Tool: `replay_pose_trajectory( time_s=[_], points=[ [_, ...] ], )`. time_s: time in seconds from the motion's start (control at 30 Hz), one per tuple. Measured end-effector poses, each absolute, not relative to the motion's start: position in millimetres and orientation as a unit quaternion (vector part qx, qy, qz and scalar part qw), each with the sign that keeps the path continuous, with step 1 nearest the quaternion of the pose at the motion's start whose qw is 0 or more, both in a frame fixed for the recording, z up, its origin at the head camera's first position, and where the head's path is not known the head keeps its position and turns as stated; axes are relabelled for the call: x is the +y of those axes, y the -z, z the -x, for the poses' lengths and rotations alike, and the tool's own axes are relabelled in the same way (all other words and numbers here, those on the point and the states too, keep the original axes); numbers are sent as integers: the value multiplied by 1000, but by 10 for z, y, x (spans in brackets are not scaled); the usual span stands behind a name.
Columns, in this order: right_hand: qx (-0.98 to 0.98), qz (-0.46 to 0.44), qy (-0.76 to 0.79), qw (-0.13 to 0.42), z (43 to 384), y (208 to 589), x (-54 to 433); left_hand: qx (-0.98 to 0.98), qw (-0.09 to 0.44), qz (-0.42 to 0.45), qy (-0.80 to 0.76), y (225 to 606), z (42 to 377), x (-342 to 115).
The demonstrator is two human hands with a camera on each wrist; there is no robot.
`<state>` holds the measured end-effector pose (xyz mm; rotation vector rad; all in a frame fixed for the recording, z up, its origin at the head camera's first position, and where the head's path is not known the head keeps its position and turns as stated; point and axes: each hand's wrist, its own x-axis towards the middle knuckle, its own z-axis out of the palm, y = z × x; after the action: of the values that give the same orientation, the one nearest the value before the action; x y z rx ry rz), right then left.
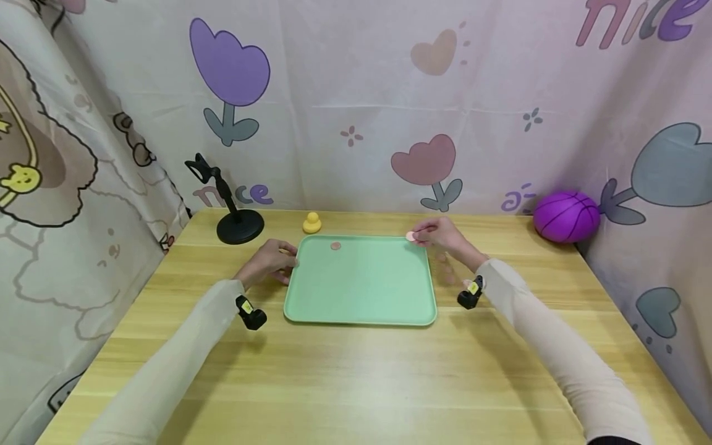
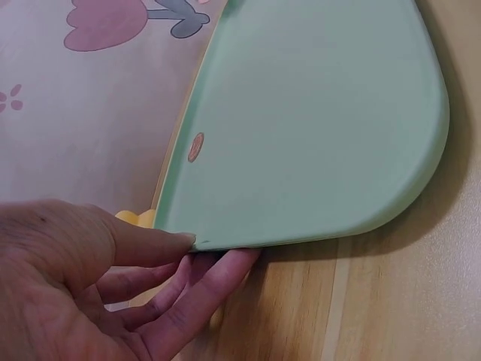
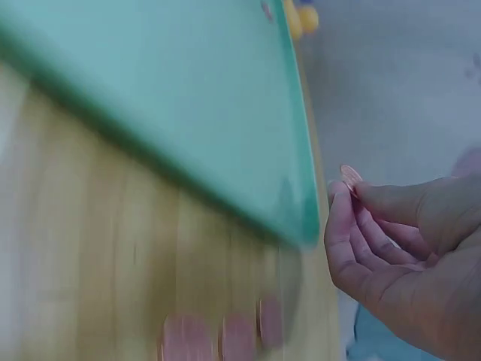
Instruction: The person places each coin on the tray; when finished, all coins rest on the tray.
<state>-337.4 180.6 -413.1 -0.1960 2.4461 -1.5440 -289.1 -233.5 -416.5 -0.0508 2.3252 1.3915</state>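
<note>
A pale green tray [image 1: 361, 284] lies on the wooden table. At its left rim, my left hand [image 1: 271, 259] grips the edge, the thumb on top and the other fingers against the side and underneath in the left wrist view. One copper-coloured coin [image 2: 195, 147] lies flat inside the tray near its far left corner. Over the far right corner, my right hand [image 1: 436, 233] pinches another copper-coloured coin [image 3: 350, 177] between thumb and fingertips. More such coins [image 3: 237, 336] lie on the table beside the tray's right side, blurred in the right wrist view and partly behind my right wrist.
A yellow rubber duck [image 1: 312, 223] sits just behind the tray's far left corner. A black stand [image 1: 239, 225] with a clip is at the back left. At the back right rests a purple ball [image 1: 567, 216]. A printed curtain [image 1: 345, 80] hangs behind the table.
</note>
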Motion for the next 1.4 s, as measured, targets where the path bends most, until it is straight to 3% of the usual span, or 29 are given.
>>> replay_pose_trajectory(
  time_s=[0.37,0.63,0.77,1.4],
  points=[
    [777,73,596,189,3345,4186,1072,830,195,9,-522,4182,2879,-2361],
    [755,71,618,207,3320,4243,645,813,191,32,-549,4159,2850,-2420],
    [775,66,592,210,3318,4262,497,809,209,13,-549,4161,2837,-2404],
    [770,50,599,214,3320,4384,140,823,196,16,-532,4213,2873,-2382]
  ],
)
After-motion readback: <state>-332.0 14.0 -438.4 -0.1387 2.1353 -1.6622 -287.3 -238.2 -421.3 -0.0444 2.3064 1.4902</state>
